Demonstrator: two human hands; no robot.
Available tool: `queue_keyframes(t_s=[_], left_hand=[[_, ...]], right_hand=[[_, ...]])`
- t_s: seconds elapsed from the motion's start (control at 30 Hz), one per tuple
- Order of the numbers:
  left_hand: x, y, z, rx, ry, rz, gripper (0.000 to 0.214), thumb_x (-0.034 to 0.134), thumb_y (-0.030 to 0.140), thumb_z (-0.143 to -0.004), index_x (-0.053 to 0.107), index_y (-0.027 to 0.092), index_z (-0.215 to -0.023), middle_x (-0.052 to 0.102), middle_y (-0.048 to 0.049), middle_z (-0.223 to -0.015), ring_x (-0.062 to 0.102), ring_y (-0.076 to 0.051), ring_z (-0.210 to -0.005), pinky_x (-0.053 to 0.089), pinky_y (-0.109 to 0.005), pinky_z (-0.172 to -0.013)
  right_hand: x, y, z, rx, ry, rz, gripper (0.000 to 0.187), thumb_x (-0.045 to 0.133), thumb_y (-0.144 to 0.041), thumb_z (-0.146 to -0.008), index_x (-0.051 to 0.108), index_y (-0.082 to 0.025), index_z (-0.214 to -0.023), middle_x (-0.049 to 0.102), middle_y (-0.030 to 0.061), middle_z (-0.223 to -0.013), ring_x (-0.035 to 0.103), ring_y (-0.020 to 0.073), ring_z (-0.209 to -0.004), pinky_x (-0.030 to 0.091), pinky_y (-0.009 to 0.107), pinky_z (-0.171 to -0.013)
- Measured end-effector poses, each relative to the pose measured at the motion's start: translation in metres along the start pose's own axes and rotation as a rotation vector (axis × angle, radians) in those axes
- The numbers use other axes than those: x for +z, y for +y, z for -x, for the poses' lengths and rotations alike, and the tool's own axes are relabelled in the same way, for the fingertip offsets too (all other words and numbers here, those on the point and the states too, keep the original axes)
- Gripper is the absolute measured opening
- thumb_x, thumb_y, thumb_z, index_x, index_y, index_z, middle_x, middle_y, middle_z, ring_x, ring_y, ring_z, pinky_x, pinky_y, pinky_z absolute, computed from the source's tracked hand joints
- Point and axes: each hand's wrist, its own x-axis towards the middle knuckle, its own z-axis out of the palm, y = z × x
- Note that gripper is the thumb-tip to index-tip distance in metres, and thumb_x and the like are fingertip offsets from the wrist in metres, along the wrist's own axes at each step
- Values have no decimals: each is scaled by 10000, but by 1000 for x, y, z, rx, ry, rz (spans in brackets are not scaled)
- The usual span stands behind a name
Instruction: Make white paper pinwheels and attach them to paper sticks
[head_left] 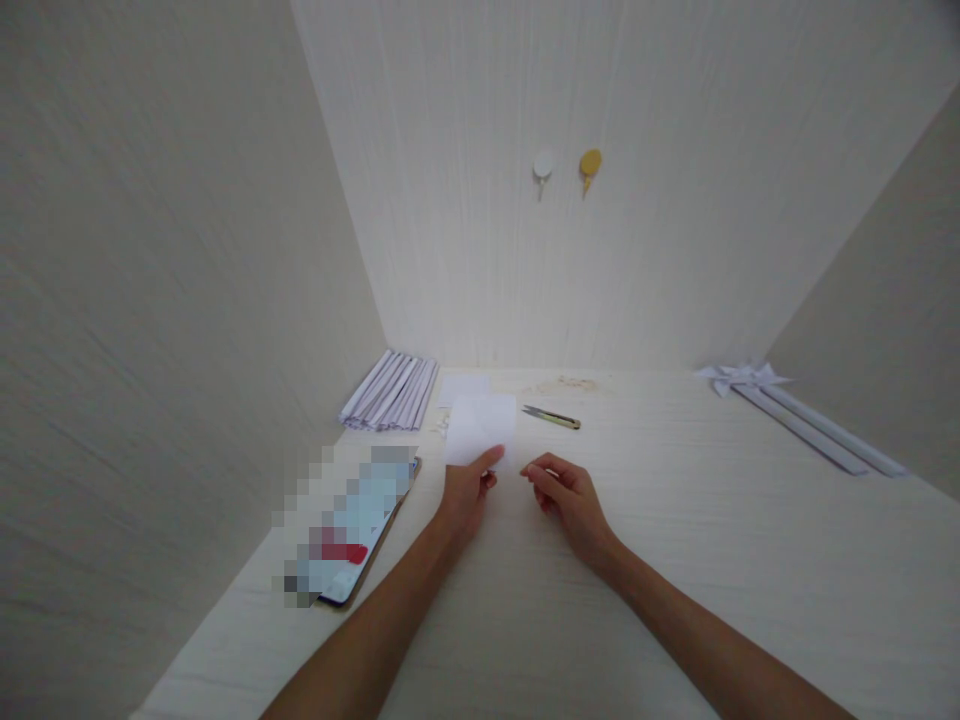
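A small white sheet of paper (480, 428) is held a little above the pale wooden desk (675, 560). My left hand (466, 492) pinches its near edge between thumb and fingers. My right hand (564, 492) hovers just to the right of the sheet, fingers curled in, and I cannot make out anything inside them. A second white sheet (463, 387) lies flat behind the held one. Small thread snips (553, 417) with a yellow-green handle lie on the desk beyond my right hand.
A stack of folded white paper strips (390, 392) leans at the back left corner. A phone (360, 525) lies at the left. White paper pinwheels on long sticks (795, 410) lie at the right. Two hooks (567, 168) are on the back wall. Walls close in on both sides.
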Motion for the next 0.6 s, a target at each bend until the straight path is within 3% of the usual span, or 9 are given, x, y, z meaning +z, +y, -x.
queue_keyframes(t_s=[0.1, 0.27, 0.4, 0.6], left_hand=[[1, -6, 4, 26, -86, -148, 230, 706, 192, -448, 492, 140, -513, 474, 57, -487, 376, -39, -417, 255, -174, -372], [2, -14, 9, 21, -211, -229, 222, 696, 266, -489, 529, 137, -559, 465, 47, -475, 359, -50, -406, 253, -191, -378], [1, -14, 10, 3, -228, -216, 250, 701, 302, -489, 546, 131, -586, 492, 32, -514, 368, -53, -428, 260, -196, -398], [3, -12, 11, -45, -186, -83, 234, 715, 250, -466, 546, 124, -567, 490, 43, -507, 341, -35, -416, 224, -190, -388]], right_hand=[[0, 1, -1, 1, 19, 68, 203, 566, -345, -647, 477, -171, -592, 371, -74, -425, 308, 62, -393, 222, 207, -390], [-5, 4, -1, -98, 27, 113, 252, 570, -313, -657, 402, -182, -522, 344, -69, -454, 298, 68, -443, 231, 212, -424], [-6, 4, 0, -164, 25, 116, 264, 572, -311, -660, 397, -180, -513, 375, -50, -504, 333, 83, -498, 270, 219, -467], [1, 1, 2, -138, 17, 143, 268, 585, -308, -638, 392, -184, -502, 334, -66, -468, 296, 72, -445, 243, 212, -424]])
